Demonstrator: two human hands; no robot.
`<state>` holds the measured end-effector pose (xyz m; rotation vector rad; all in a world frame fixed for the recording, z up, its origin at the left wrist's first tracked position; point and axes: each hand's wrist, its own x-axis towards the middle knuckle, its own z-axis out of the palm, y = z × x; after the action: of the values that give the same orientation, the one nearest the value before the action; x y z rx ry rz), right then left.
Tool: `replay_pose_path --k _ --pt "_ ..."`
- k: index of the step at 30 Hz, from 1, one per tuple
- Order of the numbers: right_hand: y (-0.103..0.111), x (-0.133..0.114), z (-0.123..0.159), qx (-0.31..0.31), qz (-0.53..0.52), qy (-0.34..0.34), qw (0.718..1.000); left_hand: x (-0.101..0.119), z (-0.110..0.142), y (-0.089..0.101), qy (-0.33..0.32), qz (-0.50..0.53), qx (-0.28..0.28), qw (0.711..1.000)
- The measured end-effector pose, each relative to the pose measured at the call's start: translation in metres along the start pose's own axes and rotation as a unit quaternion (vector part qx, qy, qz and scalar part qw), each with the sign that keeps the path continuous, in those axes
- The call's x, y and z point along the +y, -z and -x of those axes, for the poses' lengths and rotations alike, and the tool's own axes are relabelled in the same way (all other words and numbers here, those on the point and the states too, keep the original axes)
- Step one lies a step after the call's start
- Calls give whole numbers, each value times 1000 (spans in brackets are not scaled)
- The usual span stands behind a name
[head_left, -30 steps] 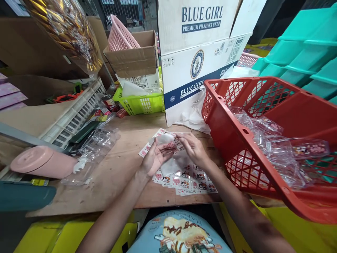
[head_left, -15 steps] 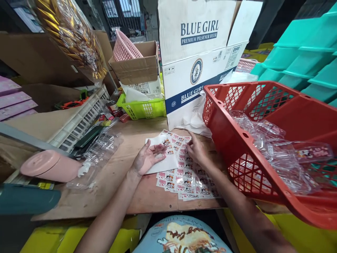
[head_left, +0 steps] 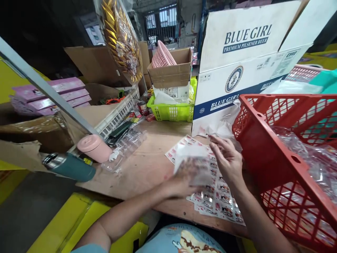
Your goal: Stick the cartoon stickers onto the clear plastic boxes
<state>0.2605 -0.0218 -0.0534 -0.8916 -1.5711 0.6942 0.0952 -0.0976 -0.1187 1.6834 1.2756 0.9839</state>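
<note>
Wooden table [head_left: 151,160] | red basket [head_left: 254,165]: clear packaging [head_left: 321,168] | printed sheets [head_left: 225,198] | left grip [head_left: 181,182] (blurred): can't tell | right grip [head_left: 229,160]: half-curled, hold unclear

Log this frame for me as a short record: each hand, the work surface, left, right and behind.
left hand: motion-blurred, over a white paper sheet; grip unclear
right hand: raised above the sheets, fingers bent; anything held unclear
surface: brown wooden tabletop bearing overlapping cat-printed sticker sheets
left: pink cylindrical container, teal metal bottle
right: red plastic basket holding clear plastic packaging
behind: white-and-blue cardboard box, lime-green plastic basket
</note>
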Motion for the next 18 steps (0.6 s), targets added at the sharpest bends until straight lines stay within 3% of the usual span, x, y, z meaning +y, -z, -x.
replay_pose_path --k 2,4,5,6,7,8,9,11,14,18 --pt "1 -4 7 -51 -21 -19 998 -1 -4 8 -63 -66 -59 994" --pt "4 -6 17 -84 -35 -42 995 1 -16 48 -69 -115 -18 991" --pt "6 -5 23 -94 -37 -50 994 1 -23 77 -44 -196 64 977" --pt "8 -4 29 -101 -35 -55 993 0 -31 110 1 -285 133 949" --pt "9 -3 34 -106 -32 -58 992 -3 -38 143 65 -385 148 909" --pt "9 -3 38 -111 -29 -59 992 -6 -44 174 142 -473 142 858" --pt "8 -2 43 -116 -26 -60 991 -9 -49 200 198 -530 98 818" --pt "4 -2 49 -135 -16 -57 989 -15 -53 234 228 -556 48 798" --pt "-5 -5 53 -167 15 -11 986 -21 -50 250 195 -554 -11 809" --pt "-11 -9 50 -191 43 35 980 -32 -41 246 159 -557 -38 814"
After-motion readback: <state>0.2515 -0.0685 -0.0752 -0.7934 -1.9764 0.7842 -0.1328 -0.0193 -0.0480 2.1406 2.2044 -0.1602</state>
